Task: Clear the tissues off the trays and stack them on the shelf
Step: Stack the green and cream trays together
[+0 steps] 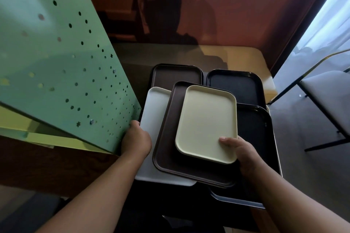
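Observation:
A loose pile of trays sits in front of me. On top lies a small cream tray (206, 121), inside a larger brown tray (166, 134), which rests askew on a white tray (153, 111). My left hand (136, 140) grips the left edge of the white tray. My right hand (238, 149) holds the cream tray's near right corner, thumb on its rim. To the right a black tray (259, 130) lies under the pile. No tissues are visible on any tray.
Farther back on the table (244, 56) lie another brown tray (176, 75) and a black tray (236, 85). A green perforated panel (56, 53) stands close on the left. A grey chair (329, 96) with black legs stands at the right.

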A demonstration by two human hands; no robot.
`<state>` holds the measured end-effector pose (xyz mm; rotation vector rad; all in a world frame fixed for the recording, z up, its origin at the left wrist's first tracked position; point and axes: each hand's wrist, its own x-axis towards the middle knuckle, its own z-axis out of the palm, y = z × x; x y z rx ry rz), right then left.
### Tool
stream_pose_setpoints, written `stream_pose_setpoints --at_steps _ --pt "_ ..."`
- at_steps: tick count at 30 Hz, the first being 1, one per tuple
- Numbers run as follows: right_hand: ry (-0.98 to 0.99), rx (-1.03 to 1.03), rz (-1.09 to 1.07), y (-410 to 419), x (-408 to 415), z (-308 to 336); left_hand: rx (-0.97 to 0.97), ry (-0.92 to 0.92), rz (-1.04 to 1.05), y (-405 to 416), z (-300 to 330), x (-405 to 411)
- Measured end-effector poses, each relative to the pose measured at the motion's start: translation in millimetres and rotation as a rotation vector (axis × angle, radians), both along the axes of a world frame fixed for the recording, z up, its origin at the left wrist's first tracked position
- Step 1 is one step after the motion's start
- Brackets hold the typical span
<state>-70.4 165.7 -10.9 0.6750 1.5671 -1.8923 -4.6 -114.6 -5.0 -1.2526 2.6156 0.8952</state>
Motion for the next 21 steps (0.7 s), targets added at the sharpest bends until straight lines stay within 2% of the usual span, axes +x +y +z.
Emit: stream_pose_setpoints --at_steps 3,12,15,21 --pt "0.008 -0.022 0.010 -2 0 1 0.138 0.173 0.070 -5 17 0" --pt "0.127 -0.151 0.060 -1 -11 21 0.384 0.460 0.218 -13 46 0" --pt "0.195 -0.172 0.067 -1 -17 31 0.476 0.516 0.176 -6 59 -8" --pt "0.259 -0.215 0.105 -3 -24 49 0.799 0.551 0.177 15 79 -29"
